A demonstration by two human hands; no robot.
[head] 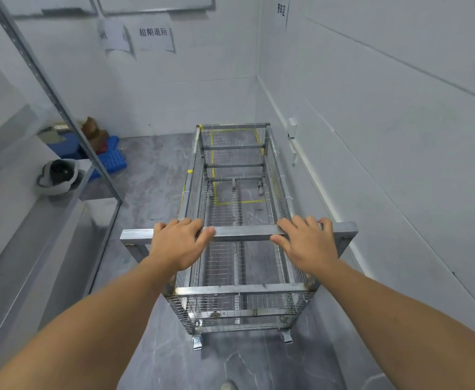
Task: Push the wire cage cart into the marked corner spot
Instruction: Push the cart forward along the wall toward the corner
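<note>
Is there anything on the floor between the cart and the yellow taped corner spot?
Nothing visible. The wire cage cart already overlaps the yellow tape outline, and the floor seen through its mesh looks bare. The blue pallet sits off to the left, outside the path.

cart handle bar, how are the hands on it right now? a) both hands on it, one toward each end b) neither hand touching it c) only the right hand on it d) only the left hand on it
a: the left hand and the right hand both rest on the handle bar of the cart, fingers draped over its top, left and right of the middle.
</note>
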